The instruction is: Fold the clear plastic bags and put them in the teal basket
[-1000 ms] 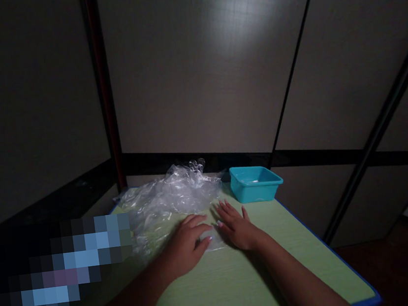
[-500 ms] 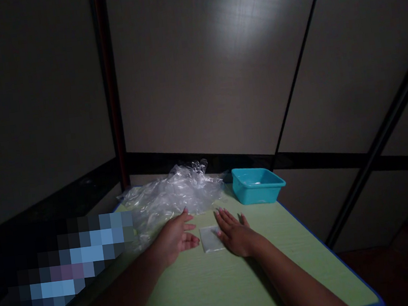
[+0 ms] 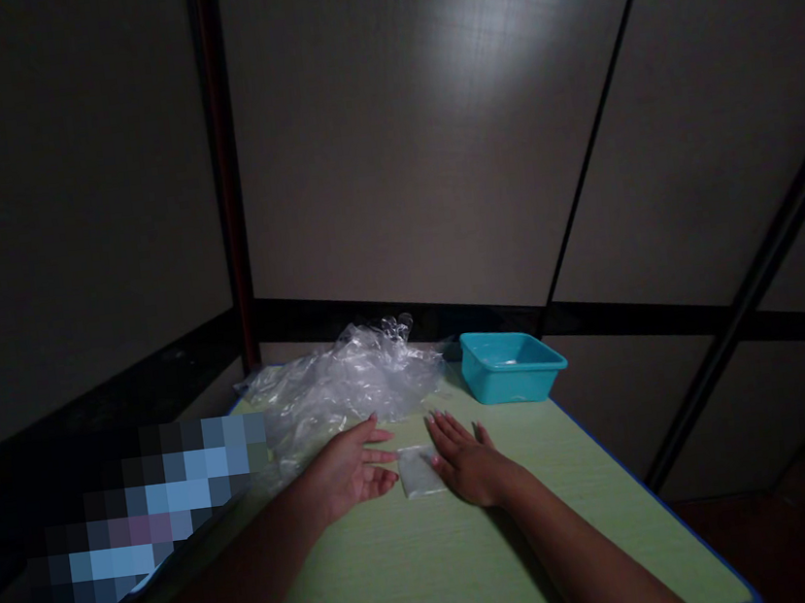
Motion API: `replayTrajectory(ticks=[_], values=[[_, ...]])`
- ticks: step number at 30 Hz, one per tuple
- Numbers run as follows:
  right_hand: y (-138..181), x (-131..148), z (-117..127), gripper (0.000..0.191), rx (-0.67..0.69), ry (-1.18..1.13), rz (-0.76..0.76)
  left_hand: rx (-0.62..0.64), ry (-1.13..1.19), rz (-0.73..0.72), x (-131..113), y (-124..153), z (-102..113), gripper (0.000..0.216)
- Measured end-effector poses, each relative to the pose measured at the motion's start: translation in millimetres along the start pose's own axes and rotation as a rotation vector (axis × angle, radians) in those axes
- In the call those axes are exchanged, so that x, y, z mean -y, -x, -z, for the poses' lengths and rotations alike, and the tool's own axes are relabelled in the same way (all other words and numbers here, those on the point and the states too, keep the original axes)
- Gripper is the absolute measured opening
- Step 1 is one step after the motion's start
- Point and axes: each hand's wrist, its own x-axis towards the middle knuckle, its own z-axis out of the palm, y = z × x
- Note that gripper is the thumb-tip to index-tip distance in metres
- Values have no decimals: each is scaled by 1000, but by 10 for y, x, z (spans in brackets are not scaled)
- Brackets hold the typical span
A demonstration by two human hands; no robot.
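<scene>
A small, flat square of clear plastic [image 3: 419, 473], which looks like a folded plastic bag, lies on the pale green table [image 3: 399, 576]. My right hand [image 3: 468, 460] rests flat over its right part, fingers stretched forward and slightly spread, hiding that side. At its left edge is my left hand [image 3: 356, 469], turned on its side with the fingers apart and nothing held in them. The left fingertips come right up to the square; whether they touch it I cannot tell.
A loose heap of clear plastic bags [image 3: 354, 381] covers the table's far left. At the far right edge stands a turquoise plastic basket [image 3: 511, 381]. Dark wall panels [image 3: 384, 147] rise behind the table. A blurred-out patch [image 3: 178, 505] lies at left.
The view has shifted slightly. My left hand's fingers have opened a little more beside the square. My right hand stays flat on it.
</scene>
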Motion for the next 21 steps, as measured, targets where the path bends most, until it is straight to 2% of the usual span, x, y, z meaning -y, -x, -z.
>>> replayTrajectory(ticks=[5, 14, 21], values=[[-9, -10, -4, 63, -2, -12, 0, -44, 23, -50, -4, -28, 17, 40], [-7, -19, -9, 63, -10, -20, 9, 33, 73, -34, 2, -58, 47, 43], [1, -1, 14, 63, 6, -8, 2, 48, 84, -17, -1, -39, 21, 40]])
